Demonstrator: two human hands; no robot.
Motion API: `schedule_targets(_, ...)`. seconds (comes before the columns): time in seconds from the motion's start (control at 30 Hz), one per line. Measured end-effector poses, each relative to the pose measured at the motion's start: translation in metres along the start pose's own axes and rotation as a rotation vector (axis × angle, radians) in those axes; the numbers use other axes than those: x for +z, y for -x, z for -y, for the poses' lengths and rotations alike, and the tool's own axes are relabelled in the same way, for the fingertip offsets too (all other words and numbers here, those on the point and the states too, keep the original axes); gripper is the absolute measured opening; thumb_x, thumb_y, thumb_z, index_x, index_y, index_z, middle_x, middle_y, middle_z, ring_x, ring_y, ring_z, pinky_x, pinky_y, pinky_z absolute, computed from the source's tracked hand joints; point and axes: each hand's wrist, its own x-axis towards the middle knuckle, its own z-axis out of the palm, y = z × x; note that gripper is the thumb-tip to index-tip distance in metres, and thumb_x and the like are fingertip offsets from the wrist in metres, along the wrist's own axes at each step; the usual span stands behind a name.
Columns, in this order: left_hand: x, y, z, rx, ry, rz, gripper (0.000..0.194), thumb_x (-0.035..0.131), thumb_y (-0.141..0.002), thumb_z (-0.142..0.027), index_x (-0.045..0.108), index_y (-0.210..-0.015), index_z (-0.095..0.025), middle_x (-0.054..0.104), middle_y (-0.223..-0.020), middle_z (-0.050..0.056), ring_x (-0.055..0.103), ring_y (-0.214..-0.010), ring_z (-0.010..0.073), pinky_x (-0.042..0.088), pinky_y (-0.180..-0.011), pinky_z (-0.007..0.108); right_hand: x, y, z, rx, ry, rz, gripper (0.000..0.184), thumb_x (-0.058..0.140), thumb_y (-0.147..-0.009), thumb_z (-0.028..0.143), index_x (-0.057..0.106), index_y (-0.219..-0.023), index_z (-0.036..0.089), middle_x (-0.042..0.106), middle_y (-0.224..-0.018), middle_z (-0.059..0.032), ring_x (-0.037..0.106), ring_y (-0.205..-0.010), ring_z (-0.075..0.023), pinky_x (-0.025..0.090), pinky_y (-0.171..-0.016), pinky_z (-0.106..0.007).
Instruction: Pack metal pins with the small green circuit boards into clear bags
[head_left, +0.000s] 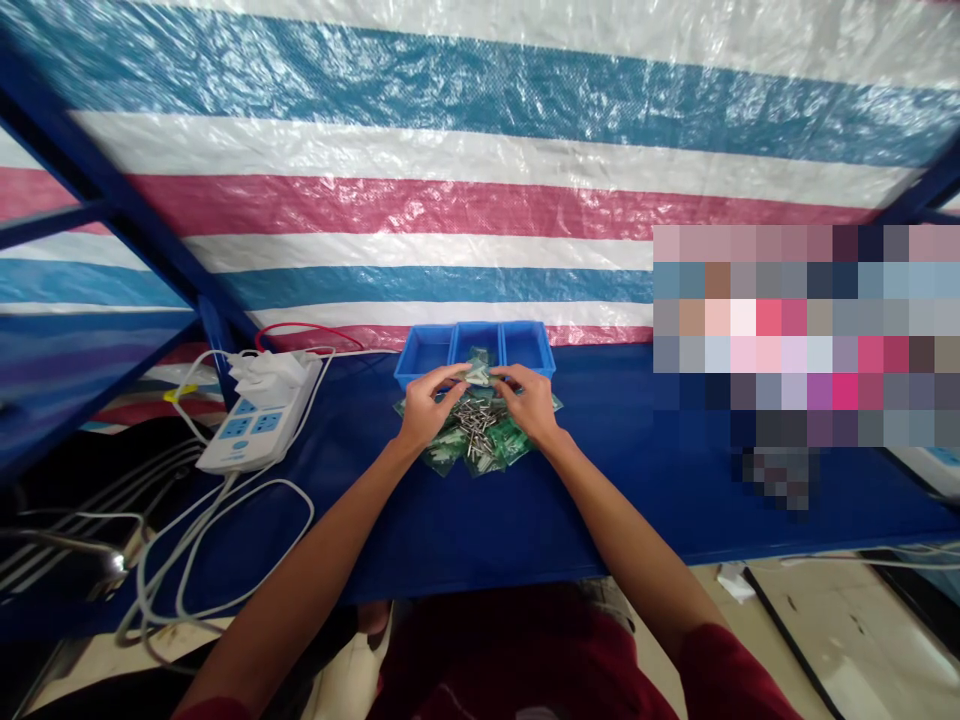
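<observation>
Between my two hands is a small clear greenish plastic bag (479, 370) with pale pieces inside, held up just in front of the blue bins. My left hand (429, 402) pinches its left side, and my right hand (529, 398) pinches the right side. Below the hands lies a heap of loose metal screws or pins (478, 425), too small to tell which. Several similar greenish bags (510, 440) lie around and under this heap. A blue three-compartment bin (425, 350) stands right behind the hands; the held bag partly covers its middle compartment.
On the left of the blue table (480, 540) lies a white power strip (251, 425) with plugs and looping white cables (225, 520). Blue metal frame posts (150, 220) slant at the left. A striped plastic sheet (465, 210) hangs behind. The right side is partly pixelated.
</observation>
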Motion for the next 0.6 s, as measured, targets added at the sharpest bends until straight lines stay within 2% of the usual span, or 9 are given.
schedule_targets(0.17, 0.0032, -0.004, 0.0026, 0.067, -0.082, -0.09, 0.021, 0.061, -0.084, -0.039, 0.068, -0.084, -0.018, 0.067, -0.096, 0.007, 0.063, -0.082, 0.0183, 0.051, -0.074, 0.03, 0.0028, -0.0001, 0.0028, -0.01, -0.047, -0.007, 0.02, 0.058, -0.086, 0.036, 0.07, -0.08, 0.02, 0.063, -0.083, -0.0051, 0.059, -0.069, -0.0159, 0.049, -0.063, -0.028)
schedule_targets(0.33, 0.0034, -0.0036, 0.0059, -0.042, -0.067, -0.062, 0.023, 0.061, -0.083, -0.04, 0.067, -0.089, -0.018, 0.067, -0.08, 0.003, 0.062, -0.075, 0.0173, 0.05, -0.074, 0.029, 0.0068, 0.002, -0.0002, 0.065, -0.155, 0.014, 0.023, 0.056, -0.087, 0.04, 0.069, -0.083, 0.021, 0.064, -0.077, -0.0026, 0.058, -0.057, -0.0141, 0.048, -0.059, -0.028)
schedule_targets(0.6, 0.0057, -0.0019, 0.0059, -0.022, -0.063, -0.076, 0.025, 0.063, -0.082, -0.04, 0.068, -0.094, -0.018, 0.071, -0.092, 0.005, 0.065, -0.079, 0.0172, 0.052, -0.076, 0.029, 0.0084, 0.0025, -0.0029, 0.178, -0.249, 0.002, 0.027, 0.06, -0.084, 0.044, 0.068, -0.081, 0.019, 0.061, -0.056, 0.0003, 0.058, -0.051, -0.0163, 0.046, -0.055, -0.028)
